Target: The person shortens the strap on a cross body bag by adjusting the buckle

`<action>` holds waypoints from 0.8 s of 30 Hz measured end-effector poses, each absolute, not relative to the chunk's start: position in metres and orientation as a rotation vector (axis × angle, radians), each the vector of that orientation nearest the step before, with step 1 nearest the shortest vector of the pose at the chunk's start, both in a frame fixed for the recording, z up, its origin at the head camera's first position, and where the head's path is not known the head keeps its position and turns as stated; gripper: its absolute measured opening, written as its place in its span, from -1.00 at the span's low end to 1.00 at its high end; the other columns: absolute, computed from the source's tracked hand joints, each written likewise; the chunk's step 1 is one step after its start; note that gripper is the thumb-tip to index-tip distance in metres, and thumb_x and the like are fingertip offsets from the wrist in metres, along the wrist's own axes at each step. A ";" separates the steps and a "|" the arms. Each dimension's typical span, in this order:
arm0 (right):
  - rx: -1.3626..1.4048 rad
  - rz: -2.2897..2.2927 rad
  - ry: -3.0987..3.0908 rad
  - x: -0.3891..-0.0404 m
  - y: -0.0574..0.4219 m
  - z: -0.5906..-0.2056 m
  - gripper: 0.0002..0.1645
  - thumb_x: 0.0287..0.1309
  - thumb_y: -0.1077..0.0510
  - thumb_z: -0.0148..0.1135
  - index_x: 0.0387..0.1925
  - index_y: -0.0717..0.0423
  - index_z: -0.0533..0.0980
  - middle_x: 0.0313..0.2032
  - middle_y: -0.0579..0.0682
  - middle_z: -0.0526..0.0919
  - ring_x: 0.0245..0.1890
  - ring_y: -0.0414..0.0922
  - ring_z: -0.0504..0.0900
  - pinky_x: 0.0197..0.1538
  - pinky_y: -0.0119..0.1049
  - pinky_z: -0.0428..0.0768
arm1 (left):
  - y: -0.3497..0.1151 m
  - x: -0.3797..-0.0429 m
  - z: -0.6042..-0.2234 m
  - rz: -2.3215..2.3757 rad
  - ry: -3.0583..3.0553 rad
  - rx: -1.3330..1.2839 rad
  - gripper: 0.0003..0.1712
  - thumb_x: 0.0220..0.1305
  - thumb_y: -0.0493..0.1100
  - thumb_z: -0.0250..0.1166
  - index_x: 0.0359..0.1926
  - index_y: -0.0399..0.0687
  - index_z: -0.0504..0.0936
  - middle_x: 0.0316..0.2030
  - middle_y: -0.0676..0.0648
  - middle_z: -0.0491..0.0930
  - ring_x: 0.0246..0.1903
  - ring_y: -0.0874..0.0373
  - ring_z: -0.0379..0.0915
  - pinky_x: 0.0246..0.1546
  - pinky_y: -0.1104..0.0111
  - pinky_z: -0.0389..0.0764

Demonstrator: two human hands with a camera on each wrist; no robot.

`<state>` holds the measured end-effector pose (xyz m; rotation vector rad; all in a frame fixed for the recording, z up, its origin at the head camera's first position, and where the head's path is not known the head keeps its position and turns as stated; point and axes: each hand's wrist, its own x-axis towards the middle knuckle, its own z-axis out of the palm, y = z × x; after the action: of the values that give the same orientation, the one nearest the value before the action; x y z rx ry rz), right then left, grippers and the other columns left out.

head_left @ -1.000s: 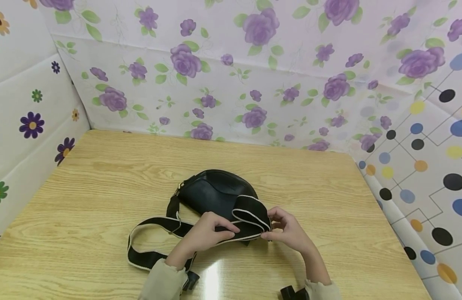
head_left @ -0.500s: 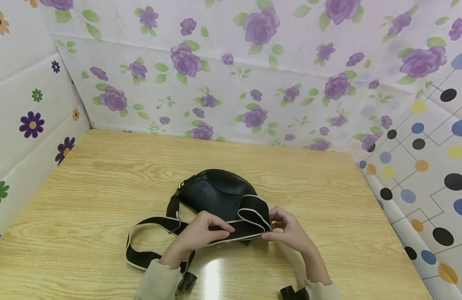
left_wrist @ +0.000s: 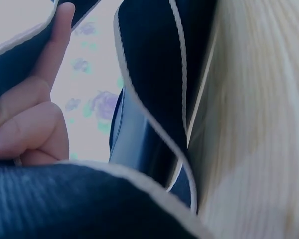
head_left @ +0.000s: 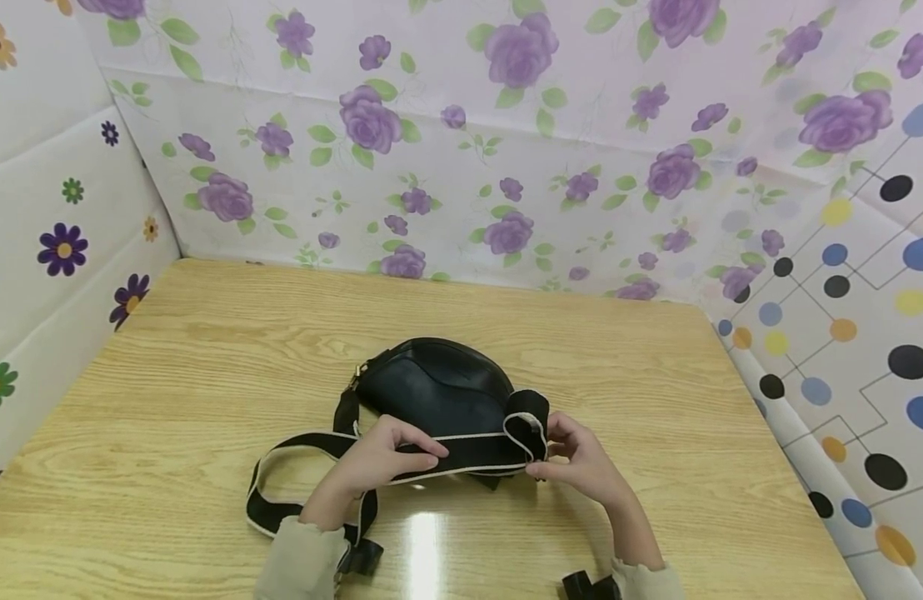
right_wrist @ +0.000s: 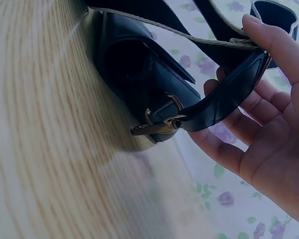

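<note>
A black crescent-shaped bag (head_left: 431,383) lies on the table, its wide black strap (head_left: 472,454) with pale edging stretched in front of it. My left hand (head_left: 382,454) pinches the strap between thumb and fingers. At the strap's right end, my right hand (head_left: 585,467) grips the folded strap beside a small upright loop. The right wrist view shows a gold-coloured clasp (right_wrist: 172,124) joining a short black strap piece to the bag, with my fingers (right_wrist: 249,119) behind that piece. Strap close to the camera hides part of the left hand in the left wrist view.
The rest of the strap (head_left: 261,504) curls in a wide loop at the left. Black wrist devices (head_left: 364,557) show beside both sleeves. Flower-printed cloth (head_left: 446,167) stands behind the wooden table (head_left: 619,358); dotted cloth (head_left: 844,375) borders its right side.
My left hand has slid left along the strap, away from the right hand. The upright loop at the right hand has become smaller and shifted right. The bag and right hand have barely moved.
</note>
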<state>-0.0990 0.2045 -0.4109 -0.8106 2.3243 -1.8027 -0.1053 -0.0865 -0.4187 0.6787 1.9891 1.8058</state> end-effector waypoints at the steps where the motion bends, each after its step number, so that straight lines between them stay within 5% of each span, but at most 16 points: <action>1: -0.805 -1.800 2.328 -0.099 0.205 -0.411 -0.62 -0.25 0.56 0.28 -0.32 0.37 0.36 -0.35 -0.03 0.54 -0.35 -0.24 0.48 -0.34 -0.24 0.51 | -0.088 -0.105 -0.419 1.807 1.988 0.680 -0.80 0.09 -0.38 0.21 -0.24 -0.42 0.62 -0.24 -0.23 0.59 -0.19 0.19 0.47 -0.23 0.39 0.47; 11: -0.747 -1.771 2.357 -0.099 0.205 -0.409 -0.64 -0.24 0.53 0.29 -0.36 0.29 0.36 -0.25 -0.12 0.56 -0.26 -0.25 0.50 -0.30 -0.26 0.51 | -0.104 -0.106 -0.418 1.794 2.008 0.663 -0.79 0.10 -0.36 0.21 -0.24 -0.43 0.61 -0.19 -0.24 0.57 -0.16 0.25 0.45 -0.20 0.41 0.45; 24: -0.756 -1.781 2.345 -0.099 0.206 -0.407 -0.63 -0.22 0.54 0.28 -0.30 0.35 0.38 -0.37 -0.10 0.54 -0.37 -0.23 0.50 -0.31 -0.25 0.52 | -0.124 -0.105 -0.421 1.797 2.080 0.680 -0.80 0.07 -0.37 0.22 -0.28 -0.45 0.62 -0.24 -0.27 0.58 -0.20 0.25 0.48 -0.21 0.40 0.47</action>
<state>-0.0991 0.2062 -0.4073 -0.7559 2.3447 -1.7810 -0.1049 -0.1244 -0.4206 0.6802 2.0798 1.7973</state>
